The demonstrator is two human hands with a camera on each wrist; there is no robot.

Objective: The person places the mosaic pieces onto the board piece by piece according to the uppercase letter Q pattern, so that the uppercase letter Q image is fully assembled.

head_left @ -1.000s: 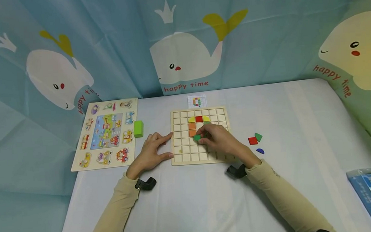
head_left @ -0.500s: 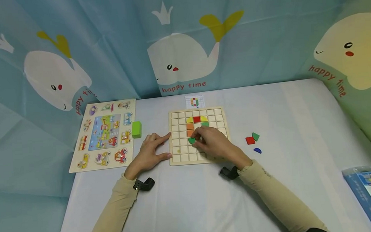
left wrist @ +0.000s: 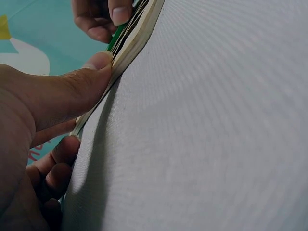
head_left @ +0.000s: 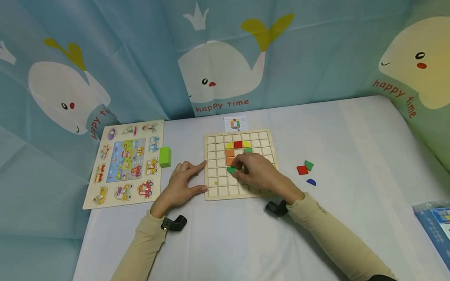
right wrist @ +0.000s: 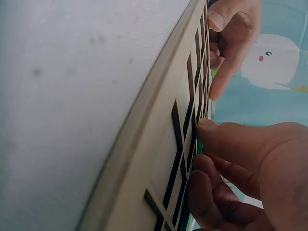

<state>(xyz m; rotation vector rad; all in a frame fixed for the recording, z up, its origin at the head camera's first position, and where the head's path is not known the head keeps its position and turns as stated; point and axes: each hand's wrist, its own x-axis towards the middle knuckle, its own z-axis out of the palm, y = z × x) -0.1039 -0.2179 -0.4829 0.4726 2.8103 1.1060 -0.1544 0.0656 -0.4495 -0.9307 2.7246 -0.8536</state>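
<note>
A wooden grid board (head_left: pixel 221 192) lies at mid-table in the head view. My right hand (head_left: pixel 260 171) is over it, pinching a green tile with a rounded edge (head_left: pixel 231 170) at a cell below the orange tiles (head_left: pixel 230 153). In the right wrist view, the thumb and fingertips are right at the grid, partly hiding the green tile (right wrist: pixel 200 146). My left hand (head_left: pixel 181 183) touches the board's left edge with its stretched index finger and thumb (left wrist: pixel 72 91). Yellow tiles (head_left: pixel 246 143), a red tile (head_left: pixel 238 144) and another green tile (head_left: pixel 248 150) sit in upper cells.
Right of the board lie a loose red square (head_left: pixel 302 170), a green piece (head_left: pixel 309 165) and a blue half-round (head_left: pixel 311 182). A pattern card (head_left: pixel 235 123) is behind it. Leftward are a green block (head_left: pixel 165 157) and a picture puzzle (head_left: pixel 90 202); a blue package (head_left: pixel 431 226) lies far right.
My right hand has moved the green tile slightly down and left, into line with the orange column. The left hand keeps its place at the board's edge. The whole head view has shifted slightly.
</note>
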